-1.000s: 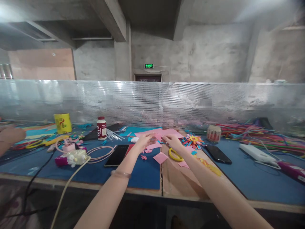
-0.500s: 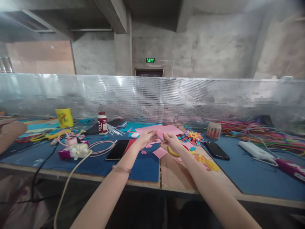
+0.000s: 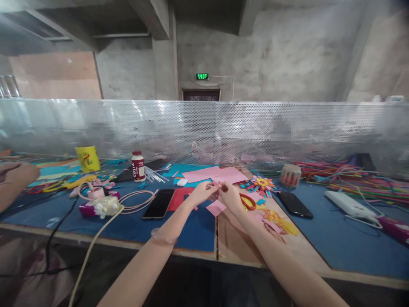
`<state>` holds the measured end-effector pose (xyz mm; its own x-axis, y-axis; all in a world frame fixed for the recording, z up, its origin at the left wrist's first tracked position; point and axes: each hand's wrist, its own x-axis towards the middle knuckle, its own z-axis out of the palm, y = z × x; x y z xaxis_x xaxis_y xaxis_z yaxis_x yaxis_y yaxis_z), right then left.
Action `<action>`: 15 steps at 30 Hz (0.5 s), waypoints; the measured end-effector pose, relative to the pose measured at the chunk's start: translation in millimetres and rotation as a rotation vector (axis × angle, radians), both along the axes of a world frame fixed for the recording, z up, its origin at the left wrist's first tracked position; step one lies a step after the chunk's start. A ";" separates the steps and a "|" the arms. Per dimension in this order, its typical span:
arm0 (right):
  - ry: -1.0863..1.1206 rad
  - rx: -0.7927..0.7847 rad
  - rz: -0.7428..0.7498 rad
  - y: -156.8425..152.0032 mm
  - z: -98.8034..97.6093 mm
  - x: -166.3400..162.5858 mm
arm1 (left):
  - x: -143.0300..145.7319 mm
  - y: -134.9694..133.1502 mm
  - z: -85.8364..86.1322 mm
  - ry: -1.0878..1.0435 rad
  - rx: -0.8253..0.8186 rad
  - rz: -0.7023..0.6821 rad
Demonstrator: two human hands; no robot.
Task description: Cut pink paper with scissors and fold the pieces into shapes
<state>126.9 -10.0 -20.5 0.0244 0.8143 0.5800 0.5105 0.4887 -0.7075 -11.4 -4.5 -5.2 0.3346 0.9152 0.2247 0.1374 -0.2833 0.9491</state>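
My left hand (image 3: 202, 194) and my right hand (image 3: 228, 196) meet above the table's middle, fingers pinched together on a small pink paper piece (image 3: 216, 185). A pink paper square (image 3: 216, 208) lies just under them. Larger pink sheets (image 3: 214, 174) lie behind. A scissors loop (image 3: 248, 202) with a red and yellow handle rests right of my right hand. A colourful paper flower (image 3: 260, 184) sits further right.
A black phone (image 3: 158, 203) lies left, another phone (image 3: 295, 205) right. A red-capped bottle (image 3: 137, 166), yellow tape roll (image 3: 87, 159), cables and a white charger (image 3: 104, 206) sit left. Coloured strips (image 3: 351, 177) pile right. Another person's hand (image 3: 19, 175) is far left. A perforated screen (image 3: 204, 128) backs the table.
Both hands drew closer to me and came together, now pinching a small pink piece between them. The camera tipped slightly.
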 end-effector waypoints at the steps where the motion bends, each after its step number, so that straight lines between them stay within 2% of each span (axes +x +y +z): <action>1: -0.026 0.002 -0.043 -1.5 1.2 -0.5 | 1.4 -2.0 1.3 0.018 0.027 0.007; 4: -0.043 -0.044 -0.003 -1.9 5.6 5.8 | 3.9 -5.9 6.2 0.027 0.029 -0.012; 10: 0.192 -0.368 0.294 2.0 15.0 34.3 | 8.2 -9.7 11.4 0.008 -0.111 -0.120; 15: 0.219 -0.467 0.395 -7.5 17.3 49.5 | 10.3 -16.8 8.9 -0.020 -0.232 -0.192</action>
